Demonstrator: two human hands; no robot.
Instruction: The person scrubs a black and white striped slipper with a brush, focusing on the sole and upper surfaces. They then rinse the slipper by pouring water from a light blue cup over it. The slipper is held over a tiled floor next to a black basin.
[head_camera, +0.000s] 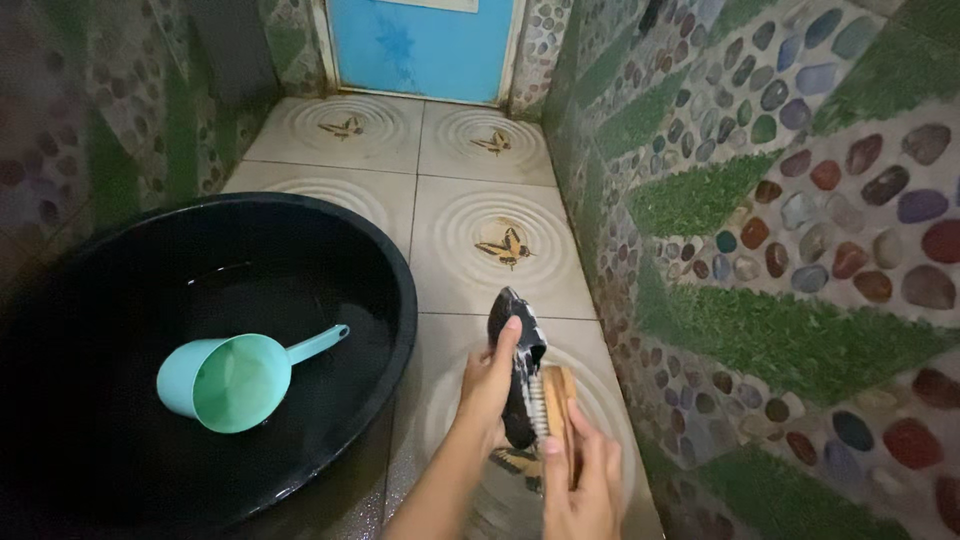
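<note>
From the head camera, looking down into a narrow tiled washroom: the left hand (492, 378) is wrapped around a dark shoe (517, 362), fingers curled over its upper edge, holding it on its side above the floor tiles (455, 240). The right hand (580, 478) is closed around a wooden scrub brush (556, 408), whose pale bristles press against the shoe's side. Much of the shoe is covered by the left hand's fingers and by the brush, so its sole and its far side cannot be made out (the light patches on it could be suds or a pattern; it is too blurred to tell). The right hand's wrist is cut off by the lower edge of the frame, and the left forearm runs out of view there too.

To the left sits a large black basin (400, 300) holding dark water, its near and left rim cut off by the frame. A teal dipper (235, 380) with a handle floats in it, mouth tilted toward the camera. The floor tiles carry ring patterns with butterfly motifs. The right wall (790, 200) shows coloured pebbles and green bands. At the far end stands a blue door (425, 45), only its lower part visible.
</note>
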